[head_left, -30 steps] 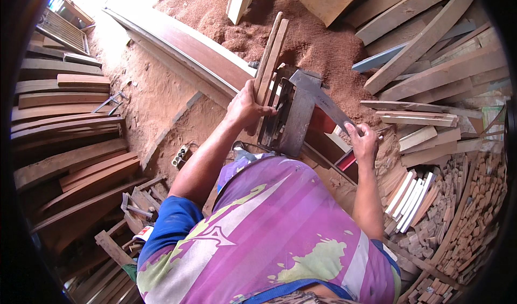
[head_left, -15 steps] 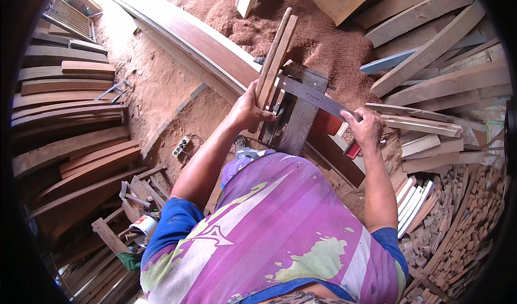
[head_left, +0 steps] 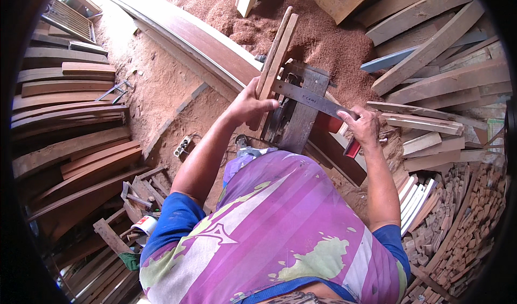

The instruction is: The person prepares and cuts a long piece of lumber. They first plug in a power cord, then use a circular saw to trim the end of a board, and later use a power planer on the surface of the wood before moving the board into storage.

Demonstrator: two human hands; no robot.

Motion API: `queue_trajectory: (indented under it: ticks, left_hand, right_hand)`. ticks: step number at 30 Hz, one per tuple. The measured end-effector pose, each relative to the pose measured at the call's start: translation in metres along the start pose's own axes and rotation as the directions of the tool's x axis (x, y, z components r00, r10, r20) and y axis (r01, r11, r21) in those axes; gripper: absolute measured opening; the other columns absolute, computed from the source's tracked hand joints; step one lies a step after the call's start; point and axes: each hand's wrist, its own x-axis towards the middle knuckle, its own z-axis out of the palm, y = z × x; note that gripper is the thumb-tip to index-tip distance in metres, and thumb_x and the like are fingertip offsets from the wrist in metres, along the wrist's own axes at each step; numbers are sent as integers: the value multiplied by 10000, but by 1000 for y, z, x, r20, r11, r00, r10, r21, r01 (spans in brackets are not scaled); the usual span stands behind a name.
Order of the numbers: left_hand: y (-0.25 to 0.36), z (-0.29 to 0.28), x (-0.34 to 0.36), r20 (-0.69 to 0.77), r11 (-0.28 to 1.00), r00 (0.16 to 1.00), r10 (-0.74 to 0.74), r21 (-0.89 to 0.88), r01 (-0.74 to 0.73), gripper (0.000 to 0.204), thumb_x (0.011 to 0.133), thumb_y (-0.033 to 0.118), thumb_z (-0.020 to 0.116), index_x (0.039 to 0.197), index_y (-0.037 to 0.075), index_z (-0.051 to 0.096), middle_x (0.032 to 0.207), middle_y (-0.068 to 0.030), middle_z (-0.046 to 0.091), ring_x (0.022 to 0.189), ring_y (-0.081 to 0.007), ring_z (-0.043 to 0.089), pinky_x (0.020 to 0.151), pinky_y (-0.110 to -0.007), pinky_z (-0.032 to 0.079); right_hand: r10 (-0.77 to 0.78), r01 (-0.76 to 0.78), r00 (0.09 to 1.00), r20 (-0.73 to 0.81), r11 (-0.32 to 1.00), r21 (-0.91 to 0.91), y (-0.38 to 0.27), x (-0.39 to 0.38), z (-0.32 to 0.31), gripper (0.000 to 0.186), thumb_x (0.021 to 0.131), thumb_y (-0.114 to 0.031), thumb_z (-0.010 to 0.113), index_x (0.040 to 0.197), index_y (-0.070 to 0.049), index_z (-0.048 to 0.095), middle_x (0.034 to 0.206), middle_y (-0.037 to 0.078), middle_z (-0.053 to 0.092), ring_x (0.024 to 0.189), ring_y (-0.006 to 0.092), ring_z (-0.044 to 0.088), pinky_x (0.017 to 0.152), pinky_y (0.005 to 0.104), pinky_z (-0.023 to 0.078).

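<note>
My left hand [head_left: 249, 106] is closed around two long, narrow wooden strips [head_left: 278, 56] standing side by side, its thumb across their near side. My right hand [head_left: 363, 125] grips what looks like a handsaw [head_left: 307, 96], with a flat steel blade and a red handle end [head_left: 353, 148] showing below the fist. The blade reaches leftward over a weathered wooden board [head_left: 302, 115], and its far end is up against the strips. Whether the teeth touch the wood is too small to tell. Dark metal parts [head_left: 280, 121] lie between the strips and the board.
A long brown panel [head_left: 199, 40] stretches behind my left hand, beside a reddish sawdust heap [head_left: 323, 40]. Stacked planks [head_left: 75, 115] line the left side. More boards [head_left: 431, 51] and many small offcuts [head_left: 458, 223] lie at right. A power socket strip [head_left: 183, 147] rests on the ground.
The saw blade has shifted slightly left, so its end now meets the strips. My left thumb has lifted from the metal parts toward the strips. Both hands keep their holds.
</note>
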Motion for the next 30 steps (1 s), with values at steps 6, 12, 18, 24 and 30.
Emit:
queue_trajectory:
  ticks: [6,12,18,24,30]
  left_hand:
    - [11,-17,41,100,885,964,-245,-382,265,496,915,450,580,1176,28,577,952,-79,644,821,-202,622,757,-363,517]
    - [18,-17,65,113,814,921,-372,-437,382,436,873,416,653,1093,45,592,974,-101,639,843,-219,620,763,-375,509]
    - [13,-21,70,145,818,917,-372,-416,398,439,859,388,666,1111,38,584,990,-119,634,857,-238,617,784,-403,503]
    - [15,-20,71,153,816,912,-380,-409,409,451,857,384,656,1136,37,579,1029,-131,633,886,-258,616,816,-425,494]
    - [13,-19,74,120,814,910,-397,-412,410,447,842,395,670,1108,44,591,1004,-150,641,874,-269,620,803,-428,498]
  right_hand:
    - [-38,38,999,-18,999,6,-1,1,0,469,752,-546,715,710,-84,646,590,116,598,572,311,606,556,426,446]
    - [9,-9,1000,-22,1000,-6,-3,-1,1,473,743,-551,721,711,-85,647,594,118,601,597,315,615,570,433,450]
    - [21,-21,1000,10,999,24,0,-1,4,476,741,-553,723,724,-82,652,601,124,599,608,323,613,580,429,453]
    - [1,1,1000,-26,997,72,1,-1,5,489,745,-566,715,728,-82,651,600,120,589,593,318,600,572,428,446]
    - [-12,12,999,31,1000,-14,1,7,-1,494,746,-579,707,728,-88,653,585,104,584,578,293,597,563,418,444]
